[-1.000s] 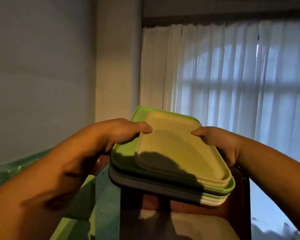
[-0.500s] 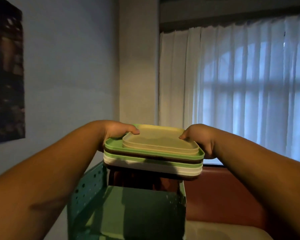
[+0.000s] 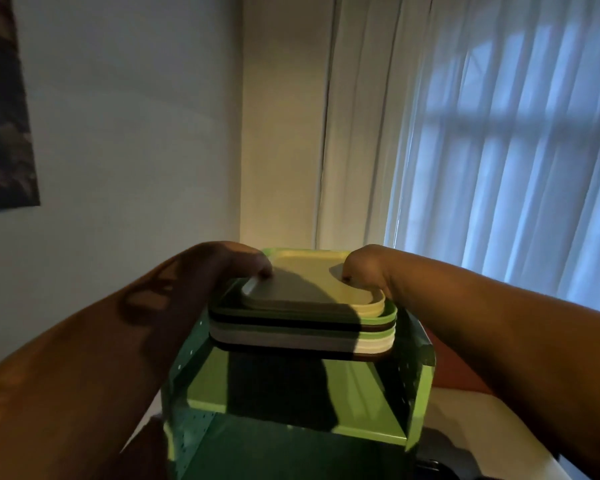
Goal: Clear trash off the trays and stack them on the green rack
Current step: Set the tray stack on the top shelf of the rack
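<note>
A stack of trays (image 3: 303,329), cream on top with green, brown and white ones below, hangs level just above the top opening of the green rack (image 3: 420,386). My left hand (image 3: 238,261) grips the stack's left edge with the thumb on the cream tray. My right hand (image 3: 368,266) grips the right edge the same way. The fingers under the stack are hidden. No trash shows on the top tray. The rack's inner green shelf (image 3: 368,407) lies below the stack, partly in shadow.
The rack has perforated side walls and stands in a room corner. A pale wall with a dark picture (image 3: 4,109) is to the left, white curtains (image 3: 499,140) over a window to the right. A reddish-brown seat back (image 3: 454,372) and a pale surface (image 3: 465,414) lie right of the rack.
Both hands have carried the tray stack forward and down, from beside the rack to directly over its top opening. The view now looks down into the rack.
</note>
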`<state>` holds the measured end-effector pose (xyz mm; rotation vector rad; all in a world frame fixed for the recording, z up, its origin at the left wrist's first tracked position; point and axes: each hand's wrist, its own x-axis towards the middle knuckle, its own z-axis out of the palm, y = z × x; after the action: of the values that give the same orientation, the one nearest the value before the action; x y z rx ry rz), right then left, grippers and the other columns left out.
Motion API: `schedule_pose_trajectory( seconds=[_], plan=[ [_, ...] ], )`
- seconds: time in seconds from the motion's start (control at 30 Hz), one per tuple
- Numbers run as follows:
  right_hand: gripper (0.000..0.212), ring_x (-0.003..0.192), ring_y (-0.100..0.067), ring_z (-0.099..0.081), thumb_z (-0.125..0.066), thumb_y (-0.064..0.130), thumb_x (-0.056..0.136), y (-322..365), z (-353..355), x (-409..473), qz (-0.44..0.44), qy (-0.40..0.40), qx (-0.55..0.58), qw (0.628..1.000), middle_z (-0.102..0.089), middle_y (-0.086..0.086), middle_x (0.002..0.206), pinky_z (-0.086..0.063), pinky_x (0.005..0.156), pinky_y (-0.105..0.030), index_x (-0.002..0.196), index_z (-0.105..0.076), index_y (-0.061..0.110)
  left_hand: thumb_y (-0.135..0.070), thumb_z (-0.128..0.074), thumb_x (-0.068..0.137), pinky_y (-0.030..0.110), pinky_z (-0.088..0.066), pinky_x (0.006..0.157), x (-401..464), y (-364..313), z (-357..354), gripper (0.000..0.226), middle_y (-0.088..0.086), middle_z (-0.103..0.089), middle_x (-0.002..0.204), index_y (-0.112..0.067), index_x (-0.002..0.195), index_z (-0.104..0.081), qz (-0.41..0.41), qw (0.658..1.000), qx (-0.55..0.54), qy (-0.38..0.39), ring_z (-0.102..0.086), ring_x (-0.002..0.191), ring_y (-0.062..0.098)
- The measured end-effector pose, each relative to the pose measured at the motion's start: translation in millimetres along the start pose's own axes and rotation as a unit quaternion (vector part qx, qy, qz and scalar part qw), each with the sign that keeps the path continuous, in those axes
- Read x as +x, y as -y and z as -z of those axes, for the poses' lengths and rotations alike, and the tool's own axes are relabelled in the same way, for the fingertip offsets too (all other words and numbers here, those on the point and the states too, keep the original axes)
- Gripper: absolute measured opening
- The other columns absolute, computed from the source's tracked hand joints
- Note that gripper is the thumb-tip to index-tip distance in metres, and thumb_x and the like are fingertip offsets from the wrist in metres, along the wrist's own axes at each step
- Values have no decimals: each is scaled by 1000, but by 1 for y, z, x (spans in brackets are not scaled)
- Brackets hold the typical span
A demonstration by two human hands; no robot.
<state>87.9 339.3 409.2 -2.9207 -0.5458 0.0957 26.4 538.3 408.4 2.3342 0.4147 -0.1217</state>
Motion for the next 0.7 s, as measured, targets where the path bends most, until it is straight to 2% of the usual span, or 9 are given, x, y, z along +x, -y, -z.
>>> schedule_pose_trajectory(
  seconds=[0.07,0.13,0.17,0.23,0.3,0.4,0.5,0.6,0.7],
  plan=[
    [35,96,-22,-50,-45,10,103,3,-10,2,3,12,2,1000,-55,-17,113,-37,80,-26,127,-63,-7,-28,-50,101,33,-40,65,3,6,-5,18,9,-52,93,-14,92,-56,12,1000,6,3,-51,79,20],
    [34,96,-23,-48,-44,9,103,6,-19,3,-5,32,7,999,-56,-20,118,-34,80,-26,128,-61,-8,-31,-53,99,34,-39,61,3,11,-10,25,11,-52,94,-10,112,-57,31,999,8,10,-53,81,23],
    [35,99,-24,-50,-44,8,103,8,-23,2,-10,45,-4,999,-57,-22,125,-33,81,-26,130,-59,-8,-33,-55,98,34,-41,64,3,12,-13,32,13,-54,99,-10,121,-55,38,999,9,17,-54,84,25],
    [35,117,-31,-55,-45,10,103,9,-30,-2,-17,63,-32,997,-56,-21,139,-36,83,-30,134,-57,-3,-33,-59,96,36,-43,78,9,16,-20,47,18,-54,123,-7,135,-51,44,999,20,25,-55,98,29],
    [36,126,-34,-54,-45,11,103,10,-35,-3,-17,82,-61,995,-55,-18,140,-40,87,-34,136,-55,0,-31,-61,95,38,-41,87,10,18,-31,52,21,-49,137,-4,138,-49,37,999,29,25,-51,106,32],
    [38,115,-35,-55,-43,8,103,9,-46,-3,-16,136,-53,989,-54,-22,132,-42,85,-35,138,-52,-6,-34,-68,90,41,-44,83,17,24,-42,60,19,-53,123,-3,137,-48,40,999,21,31,-54,101,33],
    [35,108,-29,-54,-42,4,105,13,-49,-12,-20,126,-77,989,-55,-21,127,-43,88,-34,137,-53,-5,-36,-71,87,40,-47,79,17,25,-46,64,16,-54,106,-3,136,-47,41,999,17,30,-55,90,30],
    [35,106,-26,-52,-42,5,105,15,-50,-16,-13,131,-105,986,-56,-19,122,-44,98,-35,138,-52,-3,-34,-72,87,35,-46,62,15,26,-46,60,13,-56,93,-2,132,-49,44,999,8,24,-57,80,27],
    [37,103,-23,-47,-51,11,103,14,-52,-12,-16,137,-160,977,-55,-10,98,-41,96,-38,139,-51,3,-35,-71,87,33,-45,59,10,26,-45,57,14,-58,94,-2,128,-49,49,998,15,32,-58,81,27]
  ],
)
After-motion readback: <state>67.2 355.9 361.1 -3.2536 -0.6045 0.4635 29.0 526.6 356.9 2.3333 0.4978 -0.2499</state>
